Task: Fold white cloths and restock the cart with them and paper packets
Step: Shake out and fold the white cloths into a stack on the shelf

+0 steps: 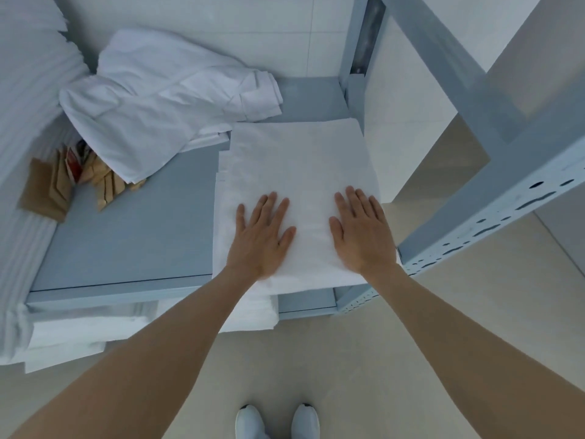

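Folded white cloth (297,166), smooth, flat under spread left hand (261,231), right hand (361,231).

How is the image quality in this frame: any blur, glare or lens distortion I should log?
Head view: soft, even light, no glare or hard shadows; wide-angle bending shows in the shelf upright; both hands, left hand and right hand, are fairly sharp on the folded cloth; the white bedding at the left edge is smeared.
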The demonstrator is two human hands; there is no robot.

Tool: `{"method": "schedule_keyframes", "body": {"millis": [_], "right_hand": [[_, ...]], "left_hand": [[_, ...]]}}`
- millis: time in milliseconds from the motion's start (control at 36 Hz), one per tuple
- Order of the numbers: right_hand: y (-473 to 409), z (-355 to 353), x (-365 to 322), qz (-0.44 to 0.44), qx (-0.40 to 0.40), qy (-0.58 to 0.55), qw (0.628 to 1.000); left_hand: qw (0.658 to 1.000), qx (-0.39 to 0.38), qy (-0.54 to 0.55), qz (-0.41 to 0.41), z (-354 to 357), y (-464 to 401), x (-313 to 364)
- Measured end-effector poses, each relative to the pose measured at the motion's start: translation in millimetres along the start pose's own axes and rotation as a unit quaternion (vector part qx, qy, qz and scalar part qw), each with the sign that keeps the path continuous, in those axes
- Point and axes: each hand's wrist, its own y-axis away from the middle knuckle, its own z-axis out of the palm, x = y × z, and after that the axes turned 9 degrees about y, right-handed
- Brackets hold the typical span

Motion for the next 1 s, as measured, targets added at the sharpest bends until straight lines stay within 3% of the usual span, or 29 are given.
{"method": "schedule_keyframes", "body": {"millis": [139, 333, 500, 639, 833, 1000], "right_hand": [[-3.9, 0.4, -4.1, 0.008, -0.005, 0.009, 1.000], [-9.3, -36.3, -10.5, 0.000, -0.063, -0.029, 0.998], [-26.6, -109.7, -38.9, -0.006, -0.066, -0.172, 0.983], [-41.7, -162.7, -82.0, -0.058, -0.070, -0.208, 0.974], [-62.9, -188.8, -165.4, -0.138, -0.103, -0.227, 0.959], [-92.0, -161.7, -237.6, -0.172, -0.112, -0.221, 0.954]], "left_hand": [[1.000, -0.010, 0.008, -0.004, 0.6, -5.1, -0.9], [0.993, -0.093, 0.058, -0.035, -44.1, -7.5, 4.9], [0.989, -0.022, 0.128, -0.076, -125.6, 29.1, 1.2], [0.969, 0.025, 0.191, -0.151, -186.2, 58.9, -26.5], [0.908, 0.109, 0.297, -0.276, -233.2, 75.0, -79.7], [0.856, 0.148, 0.393, -0.301, -232.4, 67.5, -127.2]]}}
